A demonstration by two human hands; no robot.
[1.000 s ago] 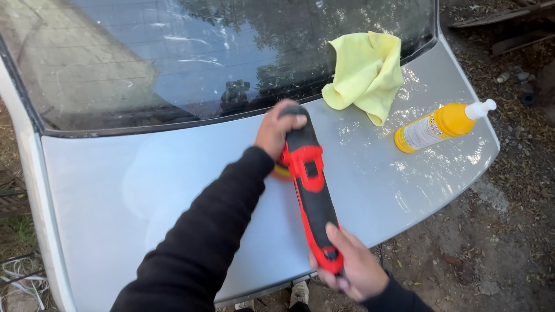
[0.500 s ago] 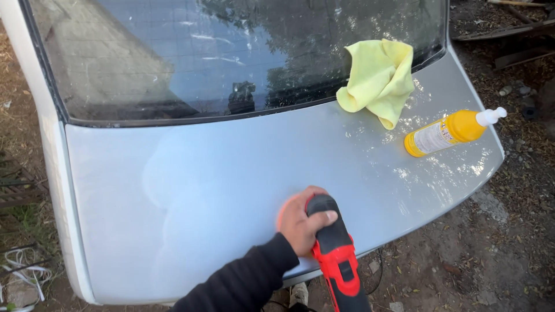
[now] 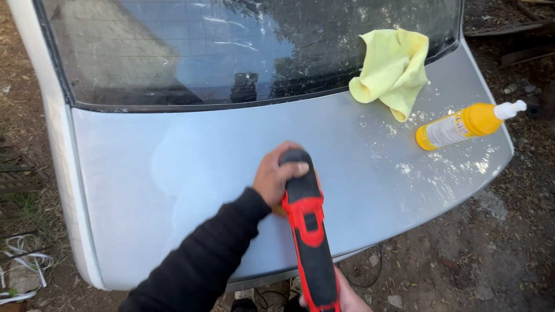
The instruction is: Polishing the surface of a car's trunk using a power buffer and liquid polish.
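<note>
A red and black power polisher rests head-down on the silver boot lid of a car. My left hand, in a black sleeve, presses on the polisher's black head near the lid's middle front. My right hand grips the tail of the handle at the bottom edge of the view, mostly hidden. A bit of orange pad shows under the head.
A yellow cloth lies crumpled at the base of the rear window. A yellow bottle with a white nozzle lies on its side near the lid's right edge. Dirt ground surrounds the car; white cables lie at lower left.
The polisher and both hands slid from the lid's middle towards its front edge, then back up a little. The cloth and bottle stayed put.
</note>
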